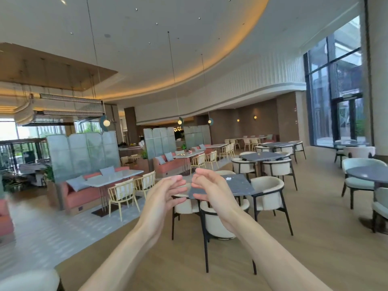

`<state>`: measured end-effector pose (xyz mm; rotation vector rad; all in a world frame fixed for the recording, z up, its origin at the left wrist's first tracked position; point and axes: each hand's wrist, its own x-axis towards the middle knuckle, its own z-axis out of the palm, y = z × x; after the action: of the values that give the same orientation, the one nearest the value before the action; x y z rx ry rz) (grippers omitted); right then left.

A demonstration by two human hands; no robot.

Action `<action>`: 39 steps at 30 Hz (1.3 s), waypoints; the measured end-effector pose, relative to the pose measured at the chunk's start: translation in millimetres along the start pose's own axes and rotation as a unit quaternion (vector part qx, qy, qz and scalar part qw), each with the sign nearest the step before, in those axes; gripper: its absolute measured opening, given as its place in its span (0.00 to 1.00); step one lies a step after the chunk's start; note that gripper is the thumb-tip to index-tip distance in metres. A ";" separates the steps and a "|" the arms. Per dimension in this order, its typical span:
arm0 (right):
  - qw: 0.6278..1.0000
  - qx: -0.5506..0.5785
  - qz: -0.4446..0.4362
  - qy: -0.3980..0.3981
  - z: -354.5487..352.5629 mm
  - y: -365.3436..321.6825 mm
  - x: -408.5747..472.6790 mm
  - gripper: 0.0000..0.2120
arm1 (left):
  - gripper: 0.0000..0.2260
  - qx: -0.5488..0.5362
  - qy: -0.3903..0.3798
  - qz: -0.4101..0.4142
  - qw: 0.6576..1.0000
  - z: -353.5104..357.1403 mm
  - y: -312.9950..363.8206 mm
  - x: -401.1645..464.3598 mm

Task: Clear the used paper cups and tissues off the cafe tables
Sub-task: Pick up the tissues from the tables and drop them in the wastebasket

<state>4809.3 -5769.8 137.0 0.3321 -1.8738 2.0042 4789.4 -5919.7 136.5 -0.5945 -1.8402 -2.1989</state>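
Midway across a cafe's wooden floor, a person holds both bare arms out ahead, the left hand (168, 191) and the right hand (206, 185) raised palm to palm with fingertips near one another, fingers loosely bent; each grip is slack and carries nothing. Judging by the scene, the job stands at the approach stage: nothing has been gathered yet, and the nearest target lies on the dark square worktop (237, 186) directly beyond the hands, ringed by cream armchairs (267, 193). On its far side sits a small white crumpled item, seemingly a used tissue (228, 178), pale against the dark stone-look surface and lying alone, well apart from the near edge. It looks light and soft, likely to yield to a simple pinch. The next move probably calls for closing the gap to that worktop, stepping between the chairs, and reaching over the top with one hand. Farther back, a second dark worktop (262, 156) bears a tiny pale object too small to identify. No paper cups can be made out from here.
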 end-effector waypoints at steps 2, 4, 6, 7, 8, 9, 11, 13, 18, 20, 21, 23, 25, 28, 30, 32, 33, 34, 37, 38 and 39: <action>1.000 0.001 0.006 -0.005 -8.8 17.4 40.2 0.18 | 0.12 0.007 0.006 -0.004 1.000 5.3 -19.5 38.8; 1.000 -0.003 0.009 -0.008 -17.5 39.8 81.8 0.18 | 0.12 0.007 0.013 -0.004 1.000 8.6 -43.4 77.3; 1.000 -0.004 0.014 -0.008 -24.2 65.8 124.5 0.19 | 0.12 0.006 0.019 -0.004 1.000 9.2 -69.3 117.0; 1.000 -0.005 0.014 -0.009 -26.7 79.1 145.4 0.19 | 0.12 0.009 0.019 -0.001 1.000 9.3 -82.8 137.0; 1.000 -0.006 0.016 -0.009 -29.1 93.0 167.0 0.18 | 0.12 0.012 0.016 0.002 1.000 9.3 -97.3 158.1; 1.000 -0.007 0.016 -0.007 -31.3 107.0 188.8 0.19 | 0.12 0.014 0.012 0.005 1.000 9.1 -112.1 180.1; 1.000 -0.014 0.014 -0.006 -34.8 133.6 234.5 0.19 | 0.12 0.011 0.002 0.015 1.000 8.9 -141.5 228.6; 1.000 -0.023 0.018 0.006 -41.1 155.8 282.6 0.20 | 0.11 0.002 -0.009 0.014 1.000 8.9 -167.4 284.3; 0.997 -0.047 0.014 0.065 -73.4 192.1 409.0 0.19 | 0.10 -0.028 -0.056 0.004 0.998 25.3 -219.8 427.2; 0.995 -0.055 0.012 0.080 -86.2 207.8 450.6 0.17 | 0.11 -0.041 -0.066 0.002 0.997 34.4 -241.4 471.8; 0.994 -0.060 0.014 0.086 -91.6 217.3 469.9 0.17 | 0.11 -0.046 -0.069 -0.005 0.997 38.3 -252.5 491.1; 0.993 -0.071 0.019 0.096 -98.4 240.2 506.0 0.17 | 0.12 -0.052 -0.082 -0.015 0.995 41.3 -277.7 527.7; 0.991 -0.077 0.024 0.103 -102.8 268.9 542.5 0.18 | 0.12 -0.048 -0.083 -0.022 0.995 38.3 -308.1 565.9; 0.991 -0.078 0.037 0.105 -101.9 319.7 599.1 0.19 | 0.12 -0.047 -0.076 -0.038 0.995 25.1 -358.4 619.7; 0.991 -0.076 0.045 0.103 -97.4 354.8 641.5 0.19 | 0.12 -0.044 -0.070 -0.047 0.995 11.8 -392.7 659.9; 0.992 -0.073 0.050 0.095 -89.6 388.7 687.4 0.19 | 0.13 -0.044 -0.060 -0.048 0.996 -4.7 -422.3 706.2; 0.992 -0.070 0.051 0.089 -85.3 404.8 711.4 0.20 | 0.13 -0.039 -0.053 -0.046 0.997 -12.5 -435.3 730.6; 0.993 -0.063 0.054 0.086 -80.6 420.0 736.3 0.20 | 0.13 -0.034 -0.050 -0.047 0.997 -19.2 -446.2 755.1; 0.994 -0.038 0.065 0.079 -61.7 458.1 811.8 0.24 | 0.13 -0.019 -0.051 -0.051 0.997 -39.2 -476.7 826.2; 0.994 -0.030 0.070 0.072 -53.8 469.4 836.8 0.27 | 0.13 -0.014 -0.054 -0.053 0.997 -46.5 -486.1 847.8; 0.995 -0.025 0.076 0.065 -44.7 481.6 861.9 0.27 | 0.13 -0.007 -0.053 -0.056 0.997 -55.0 -495.2 868.9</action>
<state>3831.4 -5650.8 58.1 0.0450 -1.9134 2.0185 3798.0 -5795.0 65.6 -0.6379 -1.9559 -2.2945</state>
